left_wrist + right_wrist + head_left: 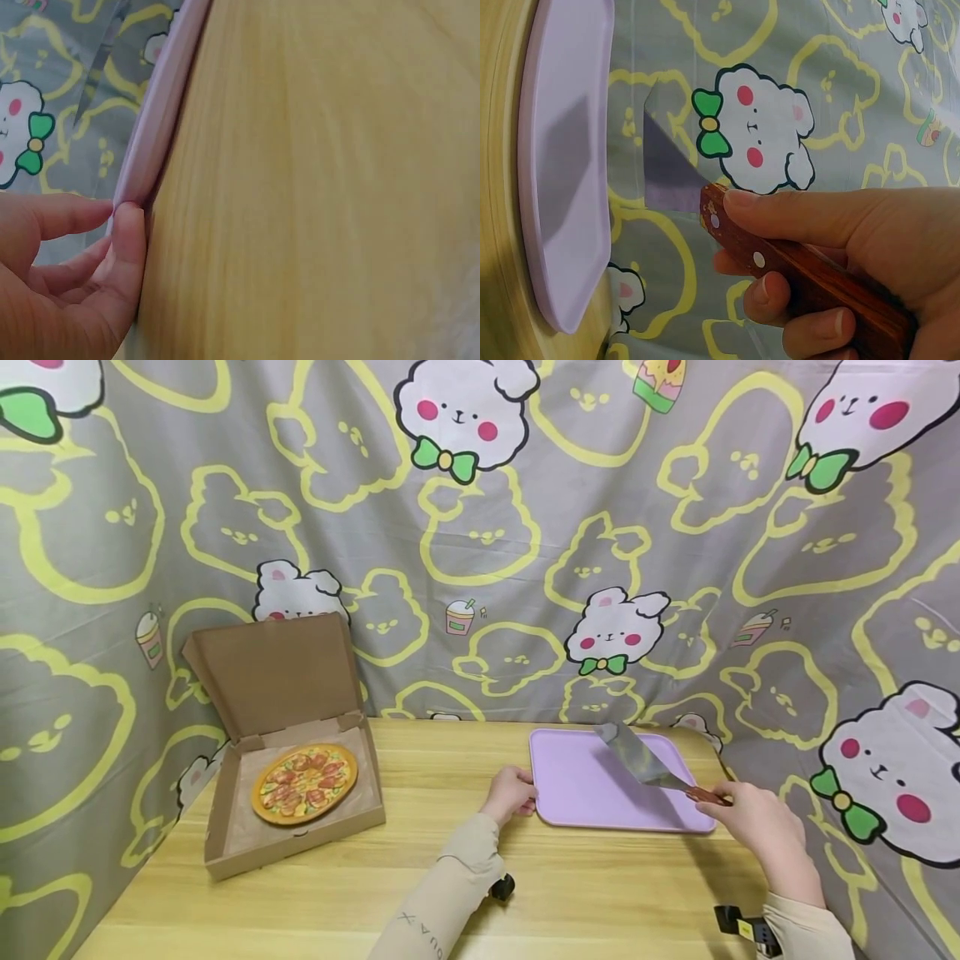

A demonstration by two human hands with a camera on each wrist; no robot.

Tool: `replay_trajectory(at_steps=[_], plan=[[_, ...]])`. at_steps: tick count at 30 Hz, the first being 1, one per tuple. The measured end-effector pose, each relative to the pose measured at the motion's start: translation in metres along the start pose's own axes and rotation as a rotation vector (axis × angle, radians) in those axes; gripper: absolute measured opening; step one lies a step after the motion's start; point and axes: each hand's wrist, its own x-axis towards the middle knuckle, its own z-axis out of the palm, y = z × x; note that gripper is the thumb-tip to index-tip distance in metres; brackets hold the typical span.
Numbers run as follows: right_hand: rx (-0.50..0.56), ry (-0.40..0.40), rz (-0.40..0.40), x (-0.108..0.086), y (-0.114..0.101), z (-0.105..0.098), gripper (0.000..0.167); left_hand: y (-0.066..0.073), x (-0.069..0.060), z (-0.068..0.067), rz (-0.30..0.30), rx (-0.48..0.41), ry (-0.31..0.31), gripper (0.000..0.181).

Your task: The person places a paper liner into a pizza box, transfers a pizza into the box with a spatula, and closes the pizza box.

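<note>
My left hand (pixel 512 795) is at the left edge of a lilac tray (pixel 573 785), and the left wrist view shows thumb and fingers pinching the tray's rim (pixel 161 112). In my right hand (pixel 761 827) I grip a metal spatula by its reddish-brown wooden handle (pixel 802 277), the thumb lying along the top. Its broad blade (pixel 636 756) is held above the tray, pointing to the back left, and casts a shadow on it. No other thing lies on the visible part of the tray.
On the left of the wooden table (pixel 442 760) stands an open cardboard pizza box (pixel 277 681), its lid raised against the back. A round pizza (pixel 303 783) lies inside. A patterned grey curtain (pixel 495 602) hangs close behind the table and along both sides.
</note>
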Motion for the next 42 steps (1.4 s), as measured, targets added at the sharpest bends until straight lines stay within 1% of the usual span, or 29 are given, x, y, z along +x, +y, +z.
replay_trajectory(at_steps=[9, 17, 20, 23, 27, 33, 42], plan=[[-0.004, -0.011, 0.011, 0.001, 0.006, 0.000, 0.039, -0.003, 0.003, 0.000, 0.006, -0.015, 0.011, 0.021], [0.005, -0.052, 0.072, 0.003, 0.011, 0.006, 0.035, -0.005, 0.003, 0.001, -0.008, -0.014, 0.000, 0.019], [0.007, -0.042, 0.073, 0.005, 0.013, 0.009, 0.034, -0.006, 0.003, 0.001, -0.011, -0.017, -0.003, 0.018], [0.007, -0.031, 0.055, 0.008, 0.016, 0.014, 0.030, -0.006, 0.003, 0.001, -0.009, -0.016, -0.002, 0.018], [0.009, -0.045, 0.047, 0.011, 0.020, 0.018, 0.028, -0.006, 0.003, 0.002, -0.006, -0.012, 0.003, 0.017], [0.020, -0.064, 0.084, 0.013, 0.022, 0.022, 0.033, -0.007, 0.003, 0.002, -0.007, -0.012, 0.006, 0.018], [0.030, -0.073, 0.072, 0.019, 0.021, 0.030, 0.040, -0.006, 0.004, -0.001, -0.005, -0.003, 0.007, 0.019]])
